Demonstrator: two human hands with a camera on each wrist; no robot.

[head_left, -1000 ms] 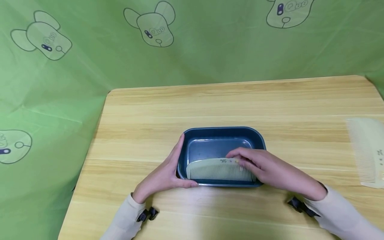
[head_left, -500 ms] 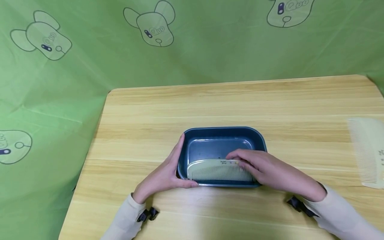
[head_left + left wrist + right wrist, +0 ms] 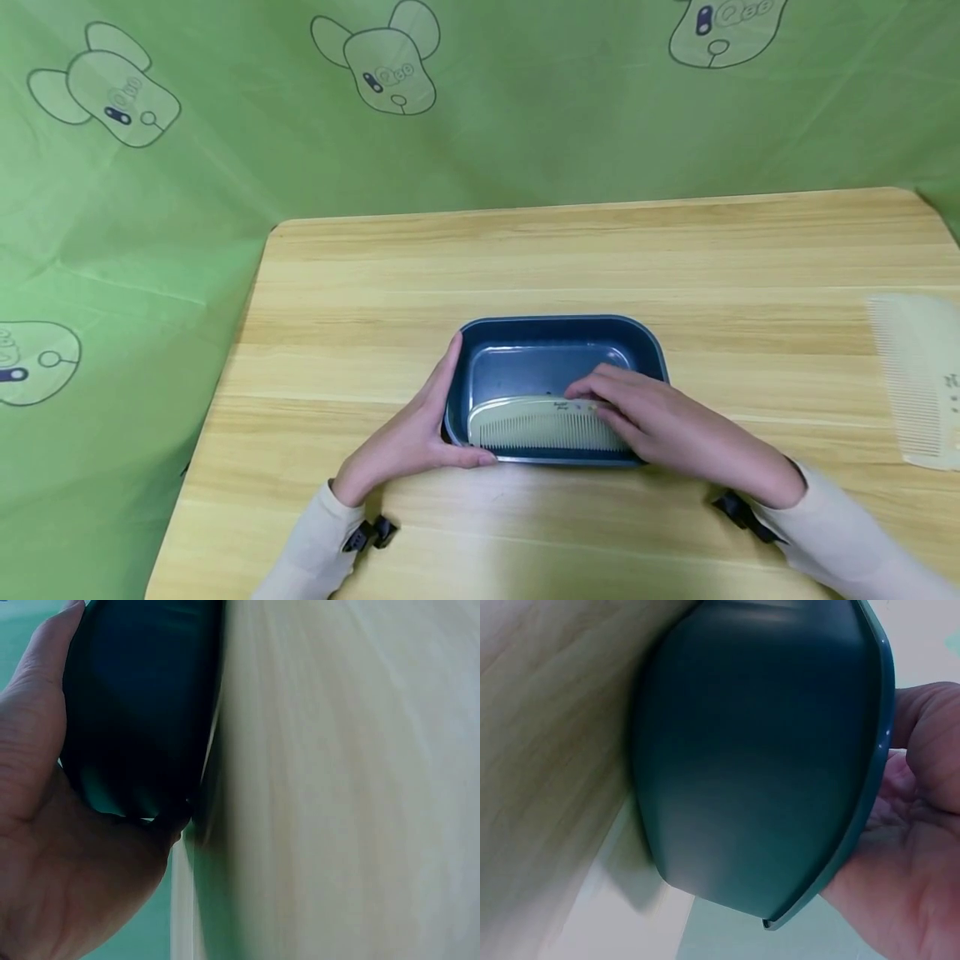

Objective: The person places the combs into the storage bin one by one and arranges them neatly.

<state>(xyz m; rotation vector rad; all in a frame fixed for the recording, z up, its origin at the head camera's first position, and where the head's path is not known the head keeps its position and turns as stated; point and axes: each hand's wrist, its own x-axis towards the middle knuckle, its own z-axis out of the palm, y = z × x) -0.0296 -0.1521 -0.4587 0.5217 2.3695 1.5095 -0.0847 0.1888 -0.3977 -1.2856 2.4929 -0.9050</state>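
A pale green comb [image 3: 525, 425] stands on edge inside a dark blue rectangular tray [image 3: 517, 373], along its front wall, teeth downward. My right hand [image 3: 660, 421] reaches over the tray's right end and pinches the comb's spine near its right end; the hand covers that end of the comb. With thumb at the front rim and fingers at the left end, my left hand [image 3: 408, 437] grips the tray. The left wrist view has the left hand [image 3: 67, 847] around the tray's outer wall [image 3: 142, 697]. In the right wrist view, the tray's outer wall [image 3: 757, 765] hides the right fingertips.
A second, larger pale comb [image 3: 918, 383] lies on the wooden table [image 3: 420, 275] at the far right, partly cut off by the frame edge. Green cloth [image 3: 555, 142] with printed cartoon heads hangs behind and to the left of the table.
My right hand has shifted very slightly, its back fingers a little higher over the tray. The left hand, the tray and the comb look nearly still.
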